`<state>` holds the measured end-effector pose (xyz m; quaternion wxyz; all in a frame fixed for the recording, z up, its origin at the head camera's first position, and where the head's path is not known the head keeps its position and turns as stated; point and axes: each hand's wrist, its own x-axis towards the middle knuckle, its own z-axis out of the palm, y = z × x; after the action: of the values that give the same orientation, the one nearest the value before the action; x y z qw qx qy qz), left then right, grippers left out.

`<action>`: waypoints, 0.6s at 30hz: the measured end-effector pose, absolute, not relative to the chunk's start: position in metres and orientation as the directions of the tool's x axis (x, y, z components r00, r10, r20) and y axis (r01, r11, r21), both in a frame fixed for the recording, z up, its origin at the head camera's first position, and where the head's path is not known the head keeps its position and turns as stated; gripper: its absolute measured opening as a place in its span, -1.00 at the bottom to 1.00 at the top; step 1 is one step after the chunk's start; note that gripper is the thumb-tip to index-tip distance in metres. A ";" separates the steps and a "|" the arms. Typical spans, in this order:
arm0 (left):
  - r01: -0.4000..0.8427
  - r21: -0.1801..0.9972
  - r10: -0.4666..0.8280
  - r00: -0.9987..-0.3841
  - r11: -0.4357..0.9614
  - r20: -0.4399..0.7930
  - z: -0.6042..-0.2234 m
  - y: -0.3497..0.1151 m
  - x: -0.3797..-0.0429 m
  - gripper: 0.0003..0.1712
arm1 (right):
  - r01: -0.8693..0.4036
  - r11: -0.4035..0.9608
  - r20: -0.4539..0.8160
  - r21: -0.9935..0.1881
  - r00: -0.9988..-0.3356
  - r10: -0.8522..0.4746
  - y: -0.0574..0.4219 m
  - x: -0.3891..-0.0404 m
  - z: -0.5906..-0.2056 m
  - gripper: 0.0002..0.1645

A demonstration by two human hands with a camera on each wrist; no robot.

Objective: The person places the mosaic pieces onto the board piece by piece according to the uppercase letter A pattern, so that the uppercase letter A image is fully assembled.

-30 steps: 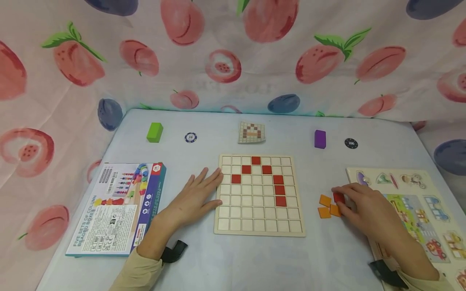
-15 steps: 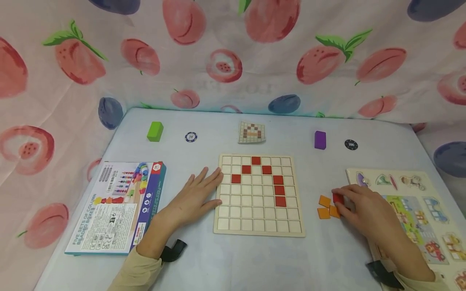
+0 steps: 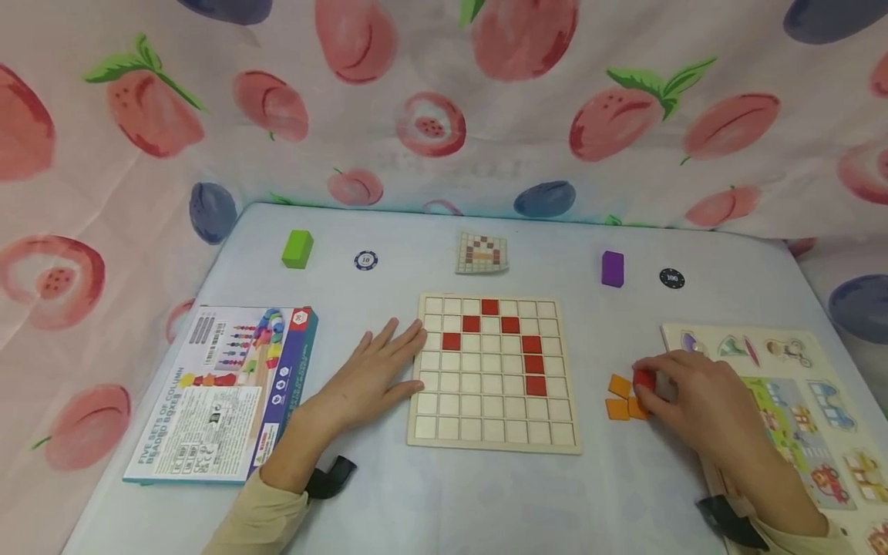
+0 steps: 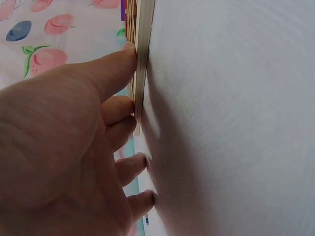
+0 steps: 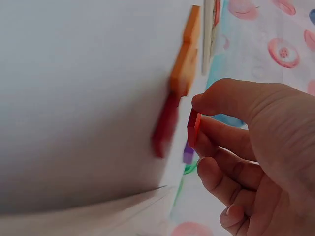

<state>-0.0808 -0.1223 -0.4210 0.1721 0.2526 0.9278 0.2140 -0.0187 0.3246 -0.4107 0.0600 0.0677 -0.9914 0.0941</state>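
A pale wooden grid board (image 3: 461, 429) lies in the middle of the table, with several red tiles (image 3: 489, 307) set in its squares. My left hand (image 3: 368, 378) rests at the board's left edge, fingers spread; the left wrist view has the thumb and fingertips touching the board's side (image 4: 143, 64). My right hand (image 3: 708, 401) pinches a red tile (image 5: 194, 129) between thumb and fingers, held just off the table. Beside it, in the right wrist view, another red tile (image 5: 166, 125) lies on the table, next to orange tiles (image 5: 184, 71). The head view shows several orange tiles (image 3: 617, 409).
A small pattern card (image 3: 482, 254) stands behind the board. A green block (image 3: 297, 249), a purple block (image 3: 613, 268) and two round chips (image 3: 366, 260) are along the back. On the left lies a boxed bead set (image 3: 208, 416); on the right, a picture puzzle board (image 3: 798, 347).
The right hand's pinched red tile has lifted and tilted slightly near the orange tiles. My left hand has stayed at the board's edge. The head view has shifted a little.
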 end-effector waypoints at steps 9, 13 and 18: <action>0.398 0.480 0.544 -0.811 0.782 -0.214 -0.421 -0.122 -0.082 -0.10 | -0.267 0.937 0.145 -0.225 -0.960 -0.239 0.279 -0.041 -0.396 -0.61; 0.396 0.482 0.543 -0.812 0.782 -0.213 -0.420 -0.123 -0.081 -0.10 | -0.306 0.914 0.113 -0.268 -0.952 -0.285 0.240 -0.055 -0.397 -0.61; 0.392 0.490 0.545 -0.810 0.778 -0.216 -0.420 -0.122 -0.081 -0.10 | -0.401 0.869 0.129 -0.291 -0.916 -0.380 0.192 -0.069 -0.403 -0.63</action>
<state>-0.0812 -0.1223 -0.4201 0.1756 0.2528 0.9265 0.2164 -0.0688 0.1923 -0.4031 0.0336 0.2022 -0.9660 0.1577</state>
